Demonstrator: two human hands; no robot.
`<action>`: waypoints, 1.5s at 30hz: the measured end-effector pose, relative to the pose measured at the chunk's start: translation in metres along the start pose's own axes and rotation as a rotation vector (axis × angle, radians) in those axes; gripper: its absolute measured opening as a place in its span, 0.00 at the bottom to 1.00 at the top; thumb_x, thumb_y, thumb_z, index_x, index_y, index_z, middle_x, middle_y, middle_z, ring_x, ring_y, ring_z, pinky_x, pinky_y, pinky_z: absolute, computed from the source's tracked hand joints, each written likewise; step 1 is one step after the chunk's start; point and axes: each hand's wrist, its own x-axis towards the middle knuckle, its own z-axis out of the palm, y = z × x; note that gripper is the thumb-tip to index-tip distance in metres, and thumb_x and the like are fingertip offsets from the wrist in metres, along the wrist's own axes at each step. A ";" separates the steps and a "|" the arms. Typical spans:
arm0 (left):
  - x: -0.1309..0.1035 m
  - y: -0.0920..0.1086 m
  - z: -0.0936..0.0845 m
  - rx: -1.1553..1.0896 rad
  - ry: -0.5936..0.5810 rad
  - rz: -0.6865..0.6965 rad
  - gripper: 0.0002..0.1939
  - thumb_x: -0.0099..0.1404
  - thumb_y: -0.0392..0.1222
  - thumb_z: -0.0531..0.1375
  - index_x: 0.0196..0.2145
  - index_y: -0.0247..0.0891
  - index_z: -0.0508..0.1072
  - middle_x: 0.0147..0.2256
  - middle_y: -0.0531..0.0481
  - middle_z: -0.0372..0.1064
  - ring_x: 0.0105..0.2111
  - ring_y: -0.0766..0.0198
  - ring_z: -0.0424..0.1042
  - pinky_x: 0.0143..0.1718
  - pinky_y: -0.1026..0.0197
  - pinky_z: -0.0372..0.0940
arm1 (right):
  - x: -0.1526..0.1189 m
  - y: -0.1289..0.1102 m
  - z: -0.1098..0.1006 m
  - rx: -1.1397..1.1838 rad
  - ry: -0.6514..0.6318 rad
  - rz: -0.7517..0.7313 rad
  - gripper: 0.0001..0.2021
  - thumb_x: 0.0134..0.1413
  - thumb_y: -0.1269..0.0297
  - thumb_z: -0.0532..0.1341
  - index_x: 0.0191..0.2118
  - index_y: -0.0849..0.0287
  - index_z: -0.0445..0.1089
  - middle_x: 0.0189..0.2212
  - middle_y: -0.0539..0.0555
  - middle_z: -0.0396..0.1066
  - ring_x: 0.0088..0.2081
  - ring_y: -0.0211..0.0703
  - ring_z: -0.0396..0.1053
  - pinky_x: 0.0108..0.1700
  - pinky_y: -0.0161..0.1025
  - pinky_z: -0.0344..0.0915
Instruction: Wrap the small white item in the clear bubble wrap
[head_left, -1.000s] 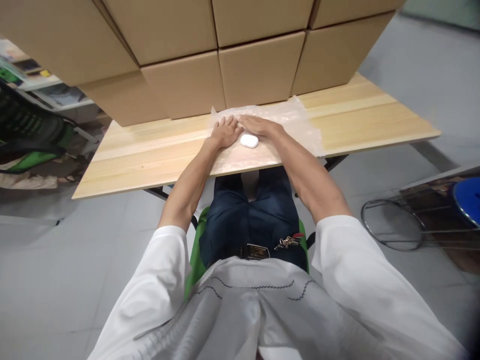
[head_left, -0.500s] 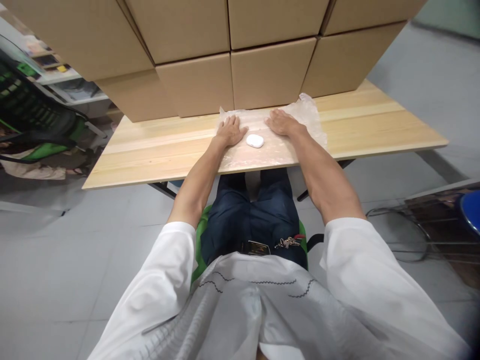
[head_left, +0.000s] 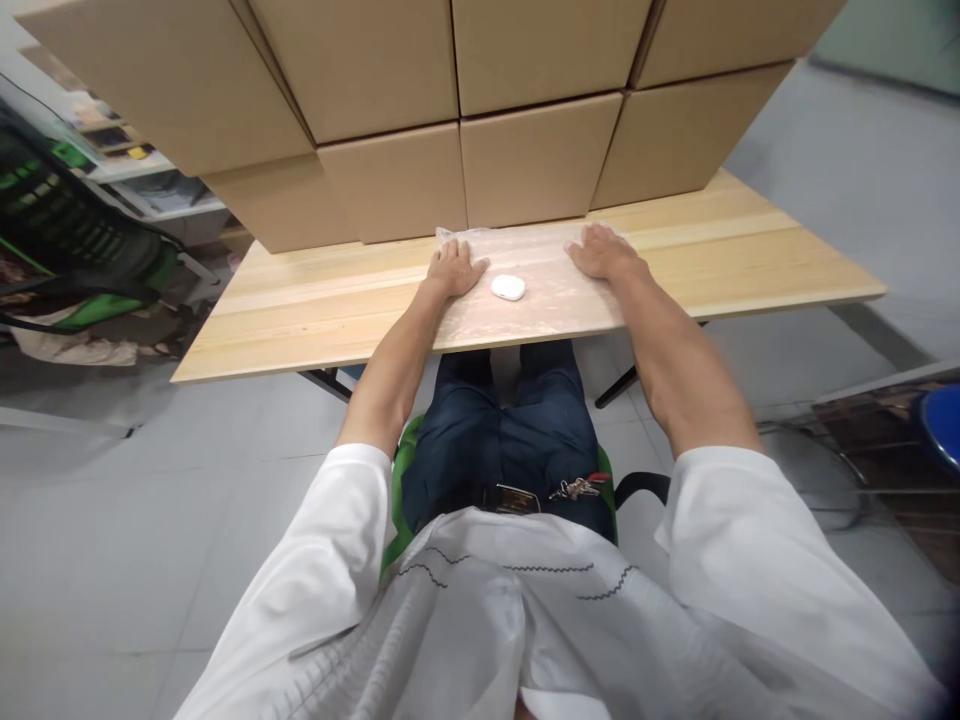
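A sheet of clear plastic wrap [head_left: 536, 318], probably bubble wrap, lies spread on the wooden table in front of me. On it rests a small white rounded case [head_left: 508, 288], like an earbud case. My left hand [head_left: 456, 268] presses flat on the sheet's left side, fingers spread, with the thumb pointing toward the case. At the sheet's right side, my right hand [head_left: 602, 252] lies palm down with its fingers stretched out, partly covering the far right corner. Neither hand touches the case.
Stacked cardboard boxes [head_left: 390, 185] stand along the back of the wooden table [head_left: 300, 315]. To the left are a black and green chair [head_left: 90, 230] and a shelf [head_left: 165, 190]. A blue round stool seat [head_left: 941, 425] is at far right.
My right hand has slid to the right across the sheet, and the sheet's raised right edge now lies flatter. My left hand has stayed nearly in place beside the white case.
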 end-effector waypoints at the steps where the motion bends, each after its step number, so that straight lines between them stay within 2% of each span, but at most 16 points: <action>1: 0.001 -0.001 0.001 -0.001 0.010 -0.004 0.50 0.94 0.65 0.48 0.96 0.26 0.54 0.97 0.26 0.46 0.98 0.40 0.46 0.98 0.42 0.43 | 0.001 0.003 0.001 0.006 0.004 0.008 0.50 0.94 0.41 0.47 0.98 0.77 0.42 0.99 0.76 0.36 1.00 0.67 0.37 0.99 0.63 0.38; 7: 0.001 -0.013 0.002 0.007 0.047 -0.057 0.50 0.93 0.66 0.47 0.94 0.24 0.60 0.94 0.23 0.54 0.96 0.38 0.54 0.97 0.39 0.48 | 0.003 0.008 0.005 0.032 0.048 0.002 0.49 0.92 0.41 0.48 0.98 0.74 0.45 0.98 0.76 0.38 0.99 0.71 0.40 0.98 0.72 0.40; 12: -0.007 -0.022 0.000 0.034 0.054 -0.081 0.50 0.93 0.65 0.44 0.94 0.24 0.59 0.95 0.23 0.53 0.96 0.35 0.53 0.97 0.35 0.47 | -0.012 -0.002 -0.001 0.004 0.038 0.038 0.49 0.92 0.43 0.45 0.97 0.80 0.45 0.98 0.77 0.39 0.99 0.69 0.40 0.98 0.65 0.39; 14: -0.010 -0.023 -0.001 0.055 0.079 -0.082 0.49 0.94 0.64 0.44 0.94 0.24 0.60 0.95 0.24 0.53 0.96 0.34 0.52 0.97 0.34 0.45 | -0.017 -0.008 -0.002 0.008 0.071 0.036 0.49 0.92 0.45 0.45 0.96 0.82 0.47 0.98 0.79 0.42 0.99 0.71 0.42 0.98 0.67 0.40; 16: -0.010 -0.023 0.000 0.064 0.137 -0.044 0.48 0.94 0.63 0.44 0.95 0.26 0.59 0.96 0.27 0.50 0.98 0.33 0.47 0.98 0.34 0.40 | -0.017 -0.019 -0.001 0.031 0.127 -0.015 0.48 0.91 0.46 0.46 0.96 0.80 0.49 0.98 0.79 0.43 0.99 0.73 0.41 0.98 0.72 0.39; 19: -0.004 -0.019 0.002 0.038 0.171 0.082 0.46 0.94 0.61 0.45 0.97 0.33 0.57 0.97 0.35 0.48 0.99 0.34 0.42 0.99 0.33 0.35 | -0.017 -0.045 0.003 0.072 0.160 -0.186 0.46 0.90 0.47 0.48 0.98 0.72 0.49 0.99 0.73 0.42 0.99 0.75 0.39 0.98 0.77 0.38; 22: 0.006 -0.012 0.008 -0.013 0.074 0.147 0.44 0.95 0.59 0.44 0.97 0.38 0.56 0.97 0.38 0.49 0.98 0.37 0.46 0.98 0.33 0.40 | -0.022 -0.074 0.012 0.077 0.057 -0.318 0.47 0.90 0.46 0.47 0.99 0.69 0.48 0.99 0.68 0.44 0.99 0.71 0.41 0.98 0.71 0.39; 24: 0.010 -0.011 0.012 -0.022 0.019 0.143 0.43 0.96 0.58 0.44 0.97 0.40 0.58 0.97 0.39 0.48 0.98 0.39 0.47 0.98 0.33 0.43 | -0.028 -0.084 0.018 0.072 0.007 -0.349 0.46 0.90 0.47 0.46 0.99 0.68 0.50 0.99 0.67 0.46 0.99 0.70 0.43 0.98 0.70 0.40; 26: 0.010 -0.015 0.015 -0.016 -0.001 0.140 0.42 0.96 0.58 0.45 0.97 0.43 0.59 0.98 0.41 0.47 0.98 0.39 0.47 0.98 0.33 0.44 | -0.034 -0.082 0.022 0.062 0.007 -0.341 0.45 0.90 0.48 0.46 0.98 0.68 0.52 0.99 0.68 0.46 0.99 0.70 0.44 0.98 0.71 0.41; 28: 0.006 -0.021 0.014 -0.007 0.005 0.132 0.42 0.96 0.59 0.45 0.97 0.45 0.60 0.97 0.42 0.48 0.98 0.39 0.48 0.98 0.33 0.44 | -0.037 -0.068 0.022 0.051 0.032 -0.310 0.45 0.90 0.48 0.46 0.98 0.68 0.54 0.99 0.69 0.46 0.98 0.72 0.44 0.98 0.72 0.42; 33: -0.021 -0.033 0.001 0.037 0.043 0.090 0.41 0.96 0.58 0.46 0.94 0.38 0.64 0.96 0.36 0.53 0.97 0.39 0.53 0.97 0.38 0.50 | -0.042 -0.025 0.011 0.037 0.093 -0.189 0.43 0.90 0.48 0.48 0.96 0.68 0.58 0.97 0.72 0.49 0.97 0.75 0.48 0.97 0.75 0.47; 35: -0.030 -0.034 -0.003 0.048 0.035 0.075 0.40 0.96 0.57 0.46 0.93 0.36 0.65 0.95 0.34 0.54 0.96 0.39 0.54 0.96 0.39 0.51 | -0.049 -0.020 0.009 0.026 0.109 -0.139 0.43 0.90 0.49 0.49 0.94 0.72 0.60 0.97 0.75 0.49 0.97 0.76 0.48 0.96 0.74 0.48; 37: -0.034 -0.035 -0.005 0.043 0.021 0.071 0.40 0.96 0.56 0.46 0.93 0.34 0.64 0.95 0.32 0.54 0.96 0.39 0.53 0.96 0.38 0.49 | -0.061 -0.025 0.011 0.040 0.136 -0.130 0.43 0.90 0.50 0.48 0.93 0.76 0.62 0.97 0.77 0.49 0.97 0.76 0.48 0.97 0.72 0.48; 39: -0.035 -0.037 -0.003 0.026 0.013 0.091 0.41 0.96 0.56 0.46 0.95 0.32 0.61 0.96 0.31 0.50 0.97 0.37 0.50 0.97 0.37 0.46 | -0.074 -0.038 0.017 0.084 0.156 -0.215 0.43 0.91 0.49 0.47 0.93 0.75 0.62 0.96 0.76 0.50 0.98 0.73 0.48 0.97 0.70 0.47; 42: -0.032 -0.039 0.002 -0.010 0.011 0.141 0.43 0.96 0.56 0.46 0.97 0.33 0.55 0.97 0.34 0.44 0.98 0.37 0.44 0.99 0.36 0.40 | -0.090 -0.067 0.030 0.150 0.158 -0.447 0.42 0.92 0.46 0.46 0.94 0.66 0.64 0.96 0.70 0.53 0.98 0.69 0.49 0.98 0.72 0.44; 45: -0.028 -0.040 0.005 -0.118 -0.004 0.192 0.43 0.96 0.58 0.46 0.98 0.38 0.56 0.97 0.42 0.46 0.99 0.43 0.44 0.99 0.42 0.37 | -0.100 -0.100 0.039 0.189 0.156 -0.614 0.41 0.93 0.40 0.49 0.93 0.59 0.68 0.95 0.66 0.59 0.97 0.74 0.50 0.97 0.79 0.45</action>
